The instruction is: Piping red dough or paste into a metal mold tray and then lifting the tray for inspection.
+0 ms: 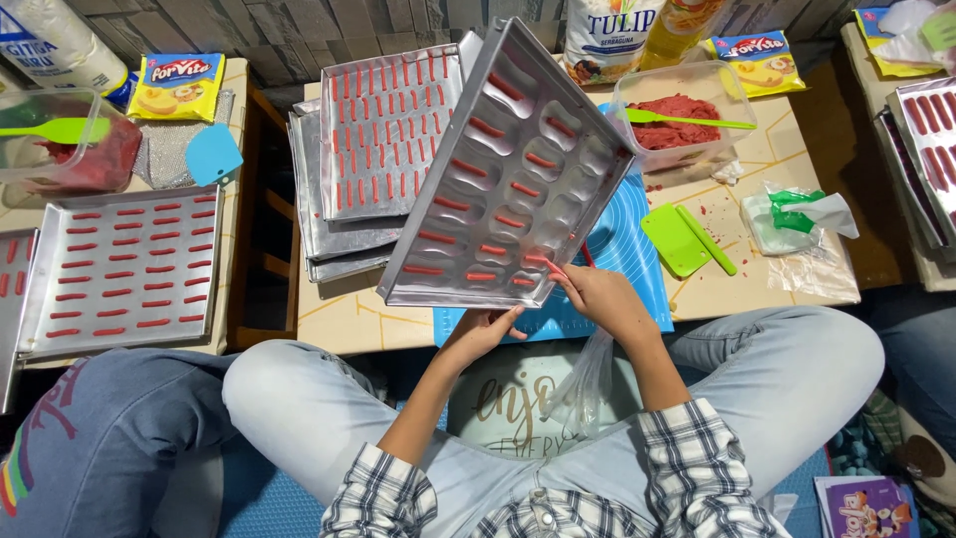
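A metal baking tray (558,110) with oval hollows is tilted up above the low table, many hollows holding short red dough strips. My left hand (485,327) grips its near lower edge from underneath. My right hand (600,296) is at the tray's lower right corner, fingers pinched on a red dough strip (551,265) at a hollow. A clear plastic bag hangs below my right wrist. A blue mat (625,261) lies on the table under the tray.
Stacked trays of red strips (383,125) lie behind on the table. A clear tub of red dough (680,115) holds a green spatula. A green scraper (675,240) lies right. More filled trays (119,269) sit left and far right. Another person's knee (110,438) is at left.
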